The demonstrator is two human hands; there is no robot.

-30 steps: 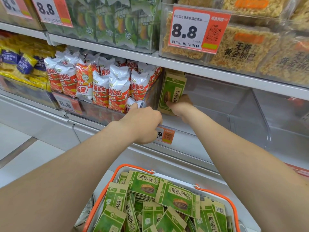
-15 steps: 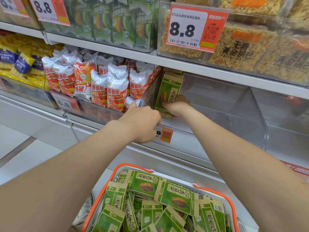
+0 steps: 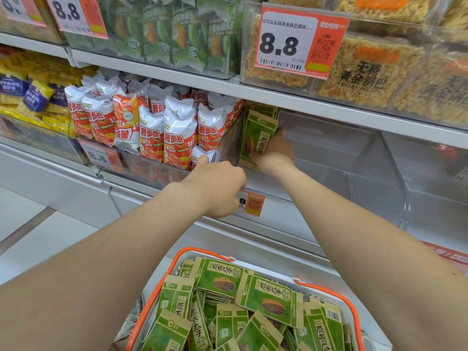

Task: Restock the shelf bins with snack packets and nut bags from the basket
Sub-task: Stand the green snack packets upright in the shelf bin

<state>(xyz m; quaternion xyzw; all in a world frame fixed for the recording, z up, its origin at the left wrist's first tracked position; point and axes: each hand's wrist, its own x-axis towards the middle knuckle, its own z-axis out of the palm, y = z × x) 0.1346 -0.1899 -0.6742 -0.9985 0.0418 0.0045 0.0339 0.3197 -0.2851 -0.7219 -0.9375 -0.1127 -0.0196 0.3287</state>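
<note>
Several green and tan sunflower-seed bags (image 3: 258,138) stand upright at the left end of a clear shelf bin (image 3: 374,188). My right hand (image 3: 274,150) reaches into the bin and grips the front bag from its right side. My left hand (image 3: 219,186) is curled over the bin's front edge, gripping it at the left corner beside the price tag (image 3: 253,203). Below, a white basket with orange handles (image 3: 326,291) holds several more of the same seed bags (image 3: 268,297), lying loosely piled.
Left of the clear bin, a bin of red and white tomato snack packets (image 3: 152,130) is full. Yellow and blue packets (image 3: 27,95) sit further left. The shelf above carries green packets (image 3: 164,34) and golden rice-crust boxes (image 3: 367,74). The rest of the clear bin is bare.
My right hand has pushed further into the bin and pressed the front seed bag upright against the left wall. My left hand stays on the bin's front edge.
</note>
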